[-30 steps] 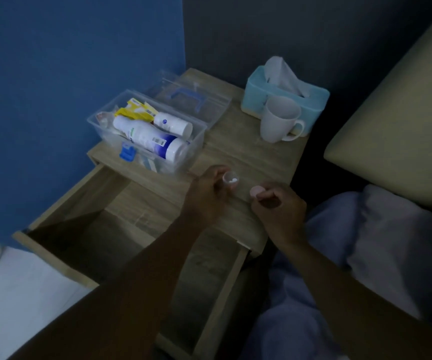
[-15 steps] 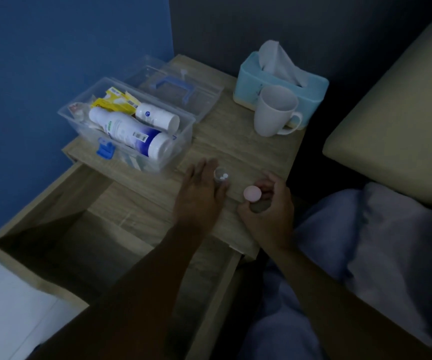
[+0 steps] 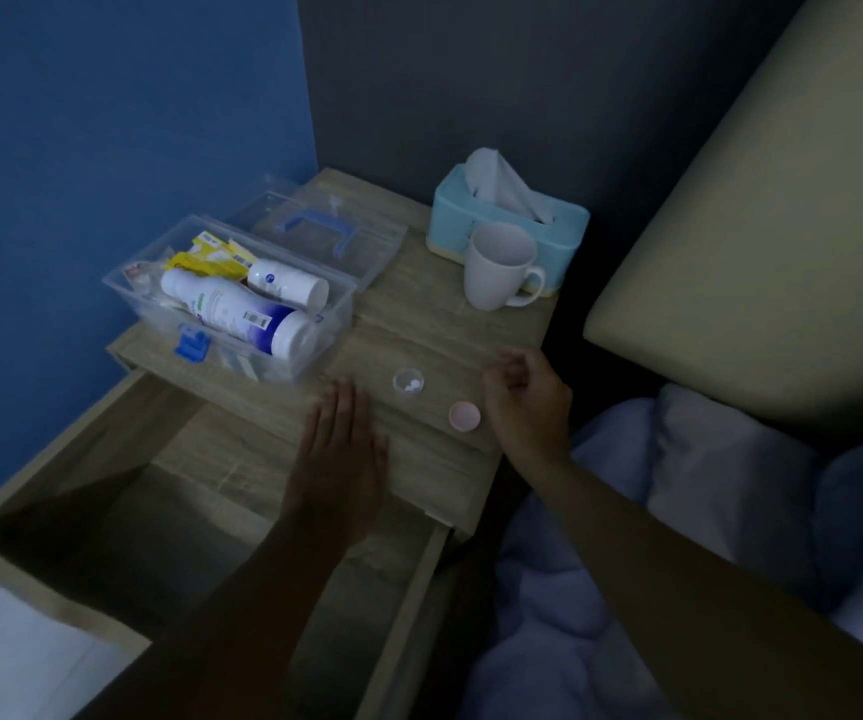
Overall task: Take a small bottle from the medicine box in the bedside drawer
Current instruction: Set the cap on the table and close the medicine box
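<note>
The small bottle (image 3: 408, 380) stands upright and open on the table (image 3: 445, 330), near its front edge, with two or three white tablets visible at the bottom. Its pink cap (image 3: 465, 416) lies flat just beside it, toward the right, not touching it. I judge that the bottle is very light and made of stiff clear plastic, so it can tip or slide at a small push, and the tablets would spill because the mouth is open. The safe place to hold it is around the side wall, low, with two fingers and the thumb, and keep it vertical.

The left hand (image 3: 338, 449) is flat, palm down, with the fingers spread a little; it holds nothing and its fingertips are near the bottle but apart from it. The right hand (image 3: 528, 402) is loosely curled just beside the cap; it seems empty, but the inside of the palm is turned away, so I cannot be sure.

Behind the bottle, to the left, the clear medicine box (image 3: 338, 324) stands on the table with larger white bottles (image 3: 242, 309) and yellow packets inside, and its lid (image 3: 325, 231) lies behind it. A white mug (image 3: 497, 272) and a blue tissue box (image 3: 512, 220) are at the back. The drawer (image 3: 123, 491) below is pulled open.

The room is dim, so labels are not readable, and the deep part of the drawer is in shadow. The exact number of tablets is hard to tell.
</note>
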A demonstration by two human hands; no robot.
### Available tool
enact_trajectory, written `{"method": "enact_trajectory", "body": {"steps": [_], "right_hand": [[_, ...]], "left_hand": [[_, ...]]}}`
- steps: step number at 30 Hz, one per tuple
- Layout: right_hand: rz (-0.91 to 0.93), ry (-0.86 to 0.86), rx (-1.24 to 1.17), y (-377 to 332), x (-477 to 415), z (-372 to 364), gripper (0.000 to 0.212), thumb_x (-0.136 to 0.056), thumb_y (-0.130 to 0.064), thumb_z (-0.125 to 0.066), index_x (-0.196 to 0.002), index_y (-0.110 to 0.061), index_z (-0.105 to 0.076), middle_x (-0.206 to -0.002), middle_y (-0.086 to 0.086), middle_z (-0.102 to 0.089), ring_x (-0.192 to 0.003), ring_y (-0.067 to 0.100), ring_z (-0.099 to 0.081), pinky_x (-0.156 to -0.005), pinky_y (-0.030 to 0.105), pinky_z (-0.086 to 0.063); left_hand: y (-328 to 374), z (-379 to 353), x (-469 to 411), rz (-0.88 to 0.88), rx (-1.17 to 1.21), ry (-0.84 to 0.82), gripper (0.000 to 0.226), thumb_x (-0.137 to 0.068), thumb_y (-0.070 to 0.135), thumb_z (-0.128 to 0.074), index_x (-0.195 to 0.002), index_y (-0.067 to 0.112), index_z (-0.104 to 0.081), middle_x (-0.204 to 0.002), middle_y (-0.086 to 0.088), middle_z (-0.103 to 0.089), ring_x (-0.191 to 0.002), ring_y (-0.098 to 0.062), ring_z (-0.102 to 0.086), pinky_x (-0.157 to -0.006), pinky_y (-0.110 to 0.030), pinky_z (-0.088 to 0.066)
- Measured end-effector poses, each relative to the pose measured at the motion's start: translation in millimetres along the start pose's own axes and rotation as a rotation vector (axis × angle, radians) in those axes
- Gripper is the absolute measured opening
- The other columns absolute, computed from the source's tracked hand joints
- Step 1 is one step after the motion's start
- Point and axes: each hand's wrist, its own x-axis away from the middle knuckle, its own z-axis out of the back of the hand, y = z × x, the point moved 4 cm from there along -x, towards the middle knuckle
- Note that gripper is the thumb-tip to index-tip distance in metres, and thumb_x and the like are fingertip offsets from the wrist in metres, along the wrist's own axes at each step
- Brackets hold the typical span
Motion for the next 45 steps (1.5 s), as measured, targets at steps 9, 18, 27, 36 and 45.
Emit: {"method": "enact_trajectory", "body": {"steps": [9, 18, 27, 36, 45], "right_hand": [[0.355, -0.025, 0.451, -77.9, -99.9, -9.7, 0.054, -0.079, -0.034, -0.068, -0.128, -0.017, -0.055, -0.127, 0.007, -0.052, -0.122, 0.024, -0.045, -0.096, 0.041, -0.049], [0.052, -0.186, 0.619, -69.6, -141.7, -29.5, 0.093, -0.066, -0.060, -0.080, -0.137, -0.009, -0.047, -0.141, 0.010, -0.038, -0.128, 0.026, -0.045, -0.102, 0.038, -0.046], [0.157, -0.264, 0.413, -79.3, -102.3, -16.1, 0.082, -0.059, -0.048, -0.087, -0.128, -0.011, -0.062, -0.127, 0.008, -0.055, -0.119, 0.019, -0.053, -0.091, 0.027, -0.048], [0.247, -0.353, 0.418, -76.4, -50.3, -4.9, 0.081, -0.054, -0.043, -0.091, -0.124, -0.016, -0.062, -0.118, 0.005, -0.045, -0.103, 0.013, -0.047, -0.079, 0.024, -0.038], [0.240, -0.338, 0.437, -68.7, -46.3, -8.2, 0.083, -0.052, -0.046, -0.090, -0.124, -0.017, -0.060, -0.111, -0.001, -0.039, -0.100, 0.010, -0.043, -0.078, 0.024, -0.038]], "left_hand": [[1.0, 5.9, -2.1, -0.026, -0.080, -0.050, 0.079, -0.091, 0.045, 0.004, -0.155, 0.002, -0.013, -0.164, -0.020, -0.012, -0.153, -0.029, -0.010, -0.125, -0.044, -0.010], [-1.0, 0.4, -1.6, 0.004, -0.076, -0.058, 0.066, -0.102, 0.041, -0.018, -0.157, 0.006, -0.009, -0.165, -0.017, -0.009, -0.154, -0.026, -0.006, -0.125, -0.042, -0.008], [1.9, 4.7, -1.9, 0.023, -0.059, -0.082, 0.065, -0.102, 0.042, -0.014, -0.157, 0.008, -0.003, -0.166, -0.014, -0.001, -0.154, -0.023, 0.000, -0.125, -0.041, -0.005], [-1.6, -2.4, -2.5, 0.009, -0.063, -0.054, 0.068, -0.100, 0.043, -0.016, -0.156, 0.006, -0.008, -0.165, -0.017, -0.009, -0.153, -0.027, -0.008, -0.125, -0.042, -0.010], [-2.9, -4.9, -3.1, -0.001, -0.050, -0.016, 0.068, -0.100, 0.042, -0.018, -0.155, 0.003, -0.017, -0.163, -0.020, -0.017, -0.152, -0.030, -0.016, -0.124, -0.044, -0.013]]}}
